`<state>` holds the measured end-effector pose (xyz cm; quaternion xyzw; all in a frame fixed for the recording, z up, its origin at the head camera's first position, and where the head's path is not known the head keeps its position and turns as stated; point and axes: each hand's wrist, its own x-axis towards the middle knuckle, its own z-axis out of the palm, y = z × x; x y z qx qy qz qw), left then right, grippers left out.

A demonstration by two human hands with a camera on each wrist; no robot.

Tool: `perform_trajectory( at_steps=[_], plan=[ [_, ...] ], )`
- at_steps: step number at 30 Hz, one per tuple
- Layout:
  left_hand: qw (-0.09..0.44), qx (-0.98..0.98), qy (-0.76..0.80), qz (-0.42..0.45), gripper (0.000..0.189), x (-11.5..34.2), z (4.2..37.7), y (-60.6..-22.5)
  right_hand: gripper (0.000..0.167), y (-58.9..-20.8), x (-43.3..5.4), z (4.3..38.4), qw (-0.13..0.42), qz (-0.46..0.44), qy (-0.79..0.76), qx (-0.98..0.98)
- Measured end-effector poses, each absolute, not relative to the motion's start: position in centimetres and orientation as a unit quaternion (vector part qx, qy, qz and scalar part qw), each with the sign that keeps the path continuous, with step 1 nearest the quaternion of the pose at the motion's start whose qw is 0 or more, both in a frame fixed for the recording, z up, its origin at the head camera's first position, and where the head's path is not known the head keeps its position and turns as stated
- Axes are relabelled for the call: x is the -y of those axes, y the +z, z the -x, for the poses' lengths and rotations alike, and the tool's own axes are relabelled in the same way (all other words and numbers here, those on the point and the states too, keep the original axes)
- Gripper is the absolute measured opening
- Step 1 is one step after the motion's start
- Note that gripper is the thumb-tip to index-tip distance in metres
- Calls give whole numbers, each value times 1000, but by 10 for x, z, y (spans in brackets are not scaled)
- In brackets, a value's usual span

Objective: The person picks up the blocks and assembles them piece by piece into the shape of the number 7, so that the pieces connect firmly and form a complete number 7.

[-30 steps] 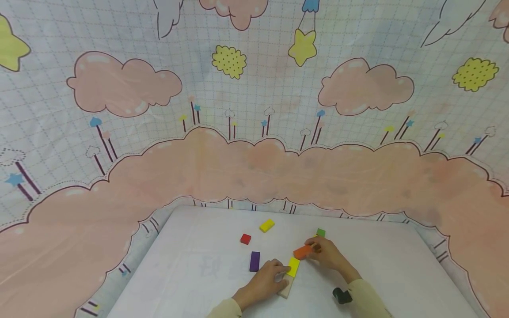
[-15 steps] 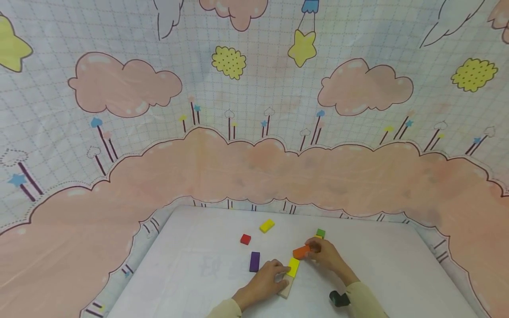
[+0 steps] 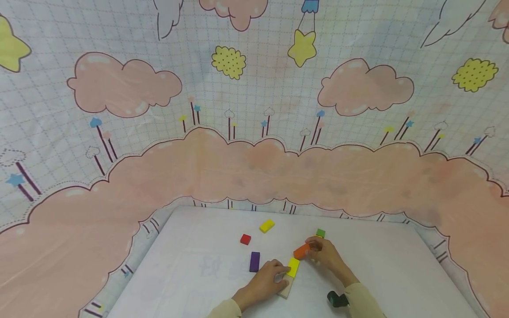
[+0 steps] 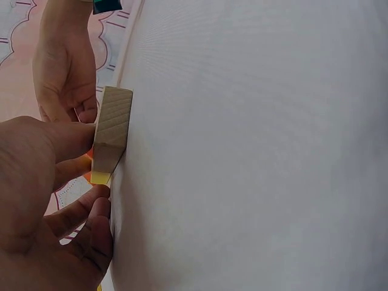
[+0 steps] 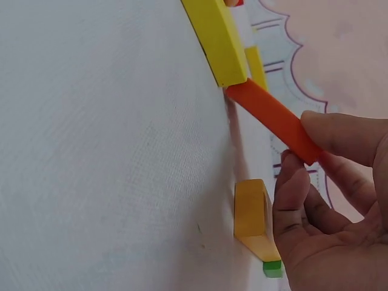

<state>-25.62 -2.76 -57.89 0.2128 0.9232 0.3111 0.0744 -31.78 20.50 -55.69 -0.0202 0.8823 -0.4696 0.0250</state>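
Observation:
In the head view, my left hand [image 3: 263, 280] rests on two blocks laid end to end. Its thumb touches the plain wooden block [image 4: 113, 118] and its extended index finger touches the yellow block [image 3: 293, 266]. My right hand [image 3: 326, 255] pinches an orange block [image 3: 301, 251] between thumb and fingers. In the right wrist view, the orange block [image 5: 276, 118] slants, its far end touching or very near the corner of the yellow block [image 5: 219, 45]. Its held end appears raised from the table. The fingers partly cover it.
Beyond the right hand stand another yellow block [image 5: 250, 208], mostly hidden in the head view, and a green block [image 3: 320, 232]. To the left lie a purple block [image 3: 254, 262], a red block [image 3: 245, 239] and a yellow block [image 3: 267, 225]. A patterned cloth [image 3: 254, 172] rises behind the white table [image 3: 191, 265].
The orange block has turned slightly to a steeper slant in my right hand. My right wrist and sleeve have shifted a little to the left. The left hand stays where it was.

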Motion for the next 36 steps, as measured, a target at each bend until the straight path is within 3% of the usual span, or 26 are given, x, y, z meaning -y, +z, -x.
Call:
perform_trajectory(
  at_steps=[17,36],
  plan=[
    [77,-924,312,-209,40,27,256,-580,24,-557,-206,317,-6,13,-497,-867],
    [81,-924,312,-207,40,27,257,-580,22,-560,-200,323,-3,10,-483,-876]
  ],
)
